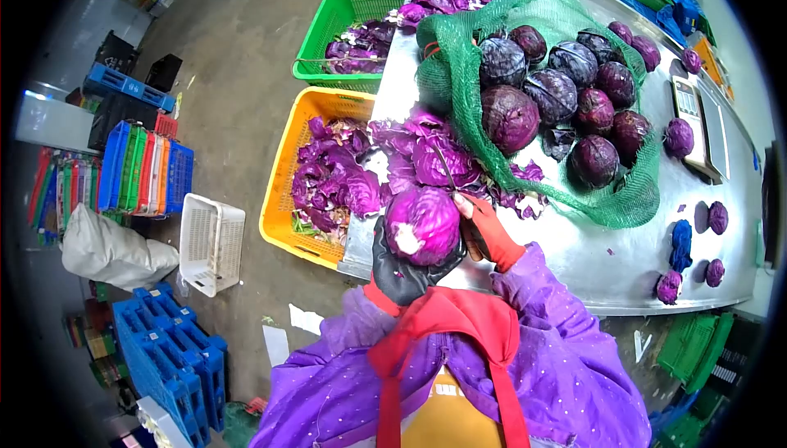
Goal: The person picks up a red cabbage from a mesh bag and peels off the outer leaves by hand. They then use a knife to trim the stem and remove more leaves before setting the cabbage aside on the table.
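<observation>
Your red apron strap (463,310) lay nearest the camera, looped over the purple jacket (566,325) at bottom centre. Just above it, near the middle of the frame, was the red cabbage (424,222), in front of the metal table (566,280) and just right of the yellow crate (297,246) of loose leaves. Your left hand (403,274), in a black glove, cupped the head from below, holding its weight. Your right hand (488,232), at the cabbage's right side, seemed closed on a thin, dark, blade-like tool (445,168) – it pointed toward the top of the frame.

A round, smooth head could have rolled from your left palm had those fingers slackened. The tool could have skidded on the glossy leaves had the cabbage turned, and your right fingertip, which looked uncovered, sat close to it.

The cabbage's pale stem end faced lower left; its stem-to-crown line ran up toward the upper right – though the head was so nearly round that no long axis stood out.
</observation>
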`<control>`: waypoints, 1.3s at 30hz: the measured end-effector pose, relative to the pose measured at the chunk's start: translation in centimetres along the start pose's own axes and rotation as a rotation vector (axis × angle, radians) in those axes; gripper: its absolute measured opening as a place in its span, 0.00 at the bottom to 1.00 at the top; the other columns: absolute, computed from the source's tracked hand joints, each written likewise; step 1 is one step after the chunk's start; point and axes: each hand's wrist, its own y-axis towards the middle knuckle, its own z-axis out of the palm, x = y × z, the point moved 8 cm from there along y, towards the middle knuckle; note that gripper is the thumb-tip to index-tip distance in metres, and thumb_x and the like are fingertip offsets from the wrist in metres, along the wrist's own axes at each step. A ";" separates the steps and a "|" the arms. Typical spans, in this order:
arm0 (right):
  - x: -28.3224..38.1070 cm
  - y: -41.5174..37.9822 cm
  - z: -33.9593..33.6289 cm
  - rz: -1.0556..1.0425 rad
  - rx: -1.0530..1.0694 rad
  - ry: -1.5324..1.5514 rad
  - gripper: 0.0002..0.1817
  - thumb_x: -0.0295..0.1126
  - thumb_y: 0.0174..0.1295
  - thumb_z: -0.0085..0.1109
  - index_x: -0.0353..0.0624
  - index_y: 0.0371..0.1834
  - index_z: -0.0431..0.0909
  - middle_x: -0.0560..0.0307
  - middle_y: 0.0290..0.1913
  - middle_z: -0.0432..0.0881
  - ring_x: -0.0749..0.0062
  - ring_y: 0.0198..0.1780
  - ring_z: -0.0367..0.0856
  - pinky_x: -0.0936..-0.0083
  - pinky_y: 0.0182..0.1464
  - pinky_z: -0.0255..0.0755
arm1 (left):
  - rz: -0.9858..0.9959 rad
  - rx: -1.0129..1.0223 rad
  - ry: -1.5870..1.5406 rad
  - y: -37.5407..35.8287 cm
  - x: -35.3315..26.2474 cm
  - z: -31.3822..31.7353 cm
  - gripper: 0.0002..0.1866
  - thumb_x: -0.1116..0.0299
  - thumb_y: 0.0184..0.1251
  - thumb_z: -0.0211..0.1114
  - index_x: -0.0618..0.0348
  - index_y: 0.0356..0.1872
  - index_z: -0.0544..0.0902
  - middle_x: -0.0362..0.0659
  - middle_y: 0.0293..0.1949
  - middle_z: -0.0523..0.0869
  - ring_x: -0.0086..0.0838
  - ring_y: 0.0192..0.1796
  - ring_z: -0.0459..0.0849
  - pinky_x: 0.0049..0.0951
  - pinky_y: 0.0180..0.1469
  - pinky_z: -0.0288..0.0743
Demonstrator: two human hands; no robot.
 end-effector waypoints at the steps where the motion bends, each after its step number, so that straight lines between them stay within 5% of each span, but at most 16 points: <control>1: -1.3 0.7 -0.6 0.024 -0.029 0.003 0.25 0.50 0.74 0.51 0.38 0.56 0.79 0.61 0.38 0.83 0.81 0.40 0.77 0.78 0.44 0.71 | -0.010 0.002 0.020 -0.2 0.2 0.1 0.52 0.30 0.56 0.64 0.51 0.76 0.59 0.54 0.72 0.65 0.58 0.70 0.69 0.66 0.69 0.64; 3: -3.9 2.1 -1.7 0.072 -0.086 0.010 0.25 0.49 0.74 0.51 0.36 0.56 0.78 0.55 0.41 0.85 0.74 0.45 0.80 0.75 0.51 0.72 | 0.029 0.041 0.254 0.6 -0.8 -1.9 0.52 0.26 0.58 0.59 0.48 0.77 0.58 0.51 0.73 0.65 0.53 0.71 0.69 0.63 0.69 0.66; 5: -4.5 3.8 -2.3 -0.209 -0.137 0.007 0.25 0.49 0.74 0.52 0.35 0.55 0.79 0.55 0.40 0.86 0.72 0.44 0.81 0.74 0.52 0.73 | 0.115 -0.146 0.416 0.7 -2.1 -4.2 0.50 0.27 0.62 0.55 0.49 0.77 0.56 0.52 0.74 0.64 0.54 0.72 0.68 0.59 0.70 0.67; 10: -4.8 4.2 -3.3 -0.184 -0.160 -0.268 0.25 0.48 0.68 0.62 0.36 0.55 0.81 0.59 0.41 0.85 0.76 0.42 0.78 0.74 0.48 0.72 | 0.178 -0.266 0.721 0.1 -4.5 -9.2 0.41 0.33 0.74 0.45 0.50 0.78 0.56 0.49 0.71 0.69 0.47 0.68 0.74 0.50 0.67 0.72; 13: -3.0 3.1 -2.2 -0.143 -0.175 -0.228 0.23 0.46 0.65 0.65 0.39 0.55 0.82 0.61 0.39 0.84 0.78 0.40 0.77 0.76 0.46 0.72 | 0.758 -0.090 1.289 -2.9 -6.4 -4.1 0.40 0.65 0.70 0.66 0.54 0.78 0.54 0.48 0.74 0.62 0.40 0.73 0.66 0.41 0.74 0.63; 14: -3.3 3.3 -2.1 -0.115 -0.184 -0.179 0.21 0.43 0.64 0.67 0.41 0.55 0.82 0.62 0.39 0.84 0.79 0.40 0.77 0.77 0.45 0.72 | 0.777 -0.130 1.699 -3.5 -6.7 -3.0 0.52 0.73 0.54 0.77 0.57 0.78 0.53 0.49 0.75 0.59 0.40 0.76 0.61 0.40 0.76 0.57; 15: -3.5 3.9 -2.1 -0.150 -0.180 -0.253 0.21 0.42 0.65 0.66 0.40 0.54 0.81 0.63 0.39 0.84 0.79 0.40 0.77 0.77 0.45 0.72 | 0.844 -0.205 2.023 -3.7 -6.2 -2.3 0.59 0.66 0.45 0.83 0.60 0.78 0.54 0.51 0.74 0.61 0.42 0.76 0.60 0.41 0.77 0.55; 17: -3.4 3.7 -2.1 -0.166 -0.180 -0.298 0.18 0.39 0.65 0.65 0.39 0.53 0.81 0.63 0.37 0.83 0.79 0.40 0.76 0.77 0.44 0.72 | 0.830 -0.097 2.244 -3.5 -5.4 -0.6 0.62 0.61 0.40 0.85 0.60 0.77 0.55 0.52 0.72 0.62 0.43 0.75 0.60 0.41 0.76 0.56; 20: -5.5 2.4 -3.9 -0.114 -0.179 -0.241 0.18 0.38 0.66 0.64 0.38 0.53 0.81 0.63 0.38 0.83 0.79 0.40 0.77 0.76 0.45 0.72 | 0.744 -0.060 2.221 -2.9 -6.0 -0.6 0.59 0.61 0.44 0.84 0.56 0.77 0.56 0.53 0.72 0.63 0.45 0.75 0.62 0.43 0.76 0.57; 24: -5.7 -2.1 -3.1 -0.121 -0.129 -0.230 0.24 0.35 0.67 0.63 0.39 0.64 0.74 0.54 0.51 0.84 0.72 0.53 0.79 0.72 0.58 0.72 | 0.679 -0.182 1.224 -0.9 -8.5 -4.2 0.49 0.73 0.56 0.76 0.54 0.78 0.56 0.48 0.70 0.66 0.35 0.70 0.69 0.36 0.72 0.64; 27: -2.7 -3.0 -0.7 -0.288 -0.073 -0.368 0.32 0.40 0.65 0.66 0.35 0.69 0.69 0.47 0.59 0.81 0.66 0.61 0.77 0.69 0.64 0.69 | 0.598 -0.220 1.088 -0.5 -6.6 -3.9 0.56 0.74 0.54 0.76 0.54 0.80 0.47 0.49 0.72 0.62 0.36 0.71 0.66 0.36 0.72 0.63; 31: -2.8 -3.0 -1.8 -0.103 -0.097 -0.309 0.34 0.44 0.66 0.64 0.36 0.70 0.67 0.45 0.60 0.80 0.66 0.61 0.76 0.69 0.64 0.69 | 0.898 -0.238 2.267 -1.4 -4.4 -1.3 0.69 0.57 0.34 0.85 0.56 0.78 0.47 0.58 0.73 0.55 0.51 0.75 0.61 0.46 0.75 0.60; 35: -2.4 -4.8 -2.6 -0.337 -0.192 -0.625 0.36 0.45 0.67 0.61 0.38 0.73 0.63 0.34 0.65 0.73 0.47 0.63 0.77 0.65 0.65 0.69 | 0.766 -0.319 2.343 0.1 -5.3 0.6 0.69 0.54 0.28 0.87 0.58 0.77 0.54 0.54 0.72 0.63 0.54 0.72 0.62 0.47 0.73 0.60; 36: -2.4 -5.2 -2.5 -0.383 -0.203 -0.821 0.36 0.47 0.68 0.58 0.42 0.75 0.60 0.29 0.68 0.68 0.35 0.61 0.76 0.60 0.62 0.71 | 0.832 -0.347 2.381 0.3 -5.6 0.8 0.68 0.52 0.26 0.87 0.58 0.76 0.57 0.54 0.71 0.65 0.54 0.72 0.62 0.47 0.71 0.61; 39: -3.0 -5.3 -2.1 -0.301 -0.246 -0.954 0.36 0.48 0.70 0.55 0.46 0.77 0.57 0.28 0.69 0.67 0.31 0.57 0.78 0.56 0.57 0.75 | 1.040 -0.378 2.628 0.5 -4.9 2.4 0.69 0.51 0.26 0.87 0.58 0.76 0.56 0.55 0.71 0.63 0.54 0.72 0.62 0.47 0.73 0.57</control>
